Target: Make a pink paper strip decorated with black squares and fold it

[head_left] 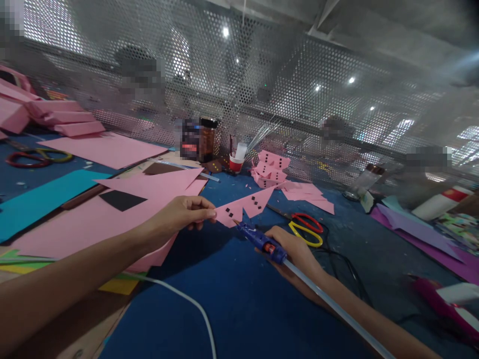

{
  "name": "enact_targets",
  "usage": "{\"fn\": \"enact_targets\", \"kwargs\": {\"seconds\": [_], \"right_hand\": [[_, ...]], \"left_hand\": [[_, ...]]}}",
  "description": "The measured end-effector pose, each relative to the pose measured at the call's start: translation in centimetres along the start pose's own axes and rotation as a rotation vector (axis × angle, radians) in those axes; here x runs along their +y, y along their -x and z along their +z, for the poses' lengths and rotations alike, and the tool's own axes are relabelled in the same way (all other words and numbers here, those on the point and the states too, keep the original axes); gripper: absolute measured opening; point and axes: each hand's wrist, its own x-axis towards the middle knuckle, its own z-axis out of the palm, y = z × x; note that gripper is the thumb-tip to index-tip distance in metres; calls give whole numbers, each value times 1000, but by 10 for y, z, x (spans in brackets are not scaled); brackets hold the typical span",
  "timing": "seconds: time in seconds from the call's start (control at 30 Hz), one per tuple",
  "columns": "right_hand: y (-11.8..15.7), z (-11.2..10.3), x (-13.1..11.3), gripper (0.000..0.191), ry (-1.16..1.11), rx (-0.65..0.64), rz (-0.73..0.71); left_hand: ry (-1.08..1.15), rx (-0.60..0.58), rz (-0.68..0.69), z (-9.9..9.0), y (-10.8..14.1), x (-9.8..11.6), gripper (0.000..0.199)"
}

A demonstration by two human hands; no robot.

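Note:
My left hand [194, 212] pinches the left end of a pink paper strip [256, 203] cut into pointed shapes, which carries small black squares. My right hand [295, 249] is wrapped round a blue glue gun [258, 238] with a long clear glue stick coming out of its back. The gun's nozzle points at the strip's lower edge, near the left pair of black squares; whether it touches cannot be told. Beyond the strip's right end stands a folded pink paper piece [270, 169] with black squares.
Scissors [307, 229] with red and yellow handles lie right of the strip, near a black cable. Pink sheets [112, 219] cover the left side. Behind stand a red-and-white cup [236, 162] and a brown jar [208, 139]. A magenta glue gun [441, 304] lies at right.

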Motion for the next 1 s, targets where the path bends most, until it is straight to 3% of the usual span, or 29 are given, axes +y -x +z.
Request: {"fn": "enact_targets", "kwargs": {"seconds": [1.0], "right_hand": [[1,3,2,12,52,13,42]], "left_hand": [[-16,-8,1,-1,-2,-3,27]]}}
